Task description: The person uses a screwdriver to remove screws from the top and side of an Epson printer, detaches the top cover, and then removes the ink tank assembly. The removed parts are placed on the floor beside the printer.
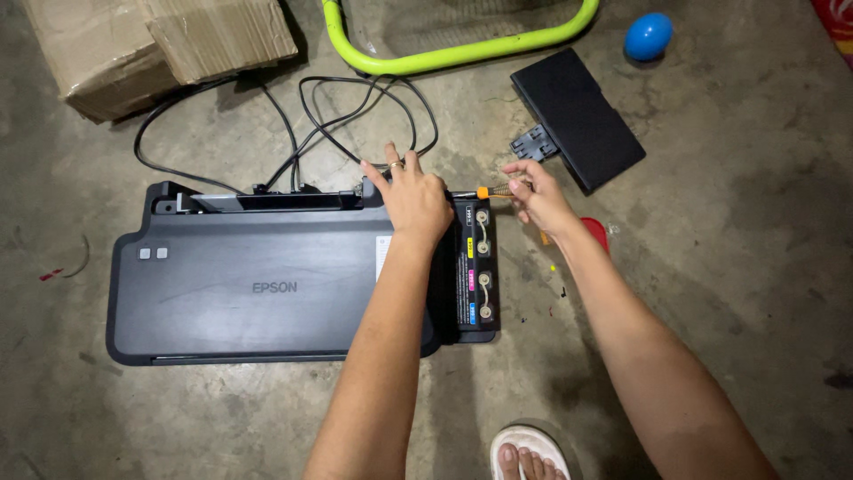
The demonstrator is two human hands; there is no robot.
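Note:
A black printer (pixel 258 284) lies flat on the concrete floor. Its ink tank unit (pixel 478 267), with coloured labels, sits along the printer's right side. My left hand (pixel 410 197) presses down on the printer's top right corner, fingers spread, a ring on one finger. My right hand (pixel 536 197) grips a small screwdriver (pixel 491 191) with an orange collar. The tool points left, its tip at the upper end of the ink tank unit.
A detached black tray panel (pixel 577 117) lies to the upper right, a blue ball (pixel 648 36) beyond it. Black cables (pixel 306 133) loop behind the printer. A cardboard box (pixel 151 44) sits top left, a lime-green tube frame (pixel 462 52) at top. My sandalled foot (pixel 530 451) is at the bottom.

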